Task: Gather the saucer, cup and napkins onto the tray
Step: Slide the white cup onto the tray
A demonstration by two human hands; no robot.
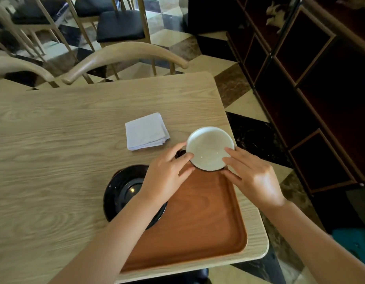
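Note:
A cup, white inside and dark outside, is at the far edge of the brown wooden tray. My left hand grips its left side near the handle, and my right hand grips its right side. Whether the cup rests on the tray or is lifted I cannot tell. A black saucer lies at the tray's left side, partly under my left forearm and overlapping the tray's edge. A stack of folded white napkins lies on the table beyond the tray, left of the cup.
The light wooden table ends just right of the tray, with marble floor beyond. Wooden chairs stand along the far edge. A dark shelving unit runs along the right.

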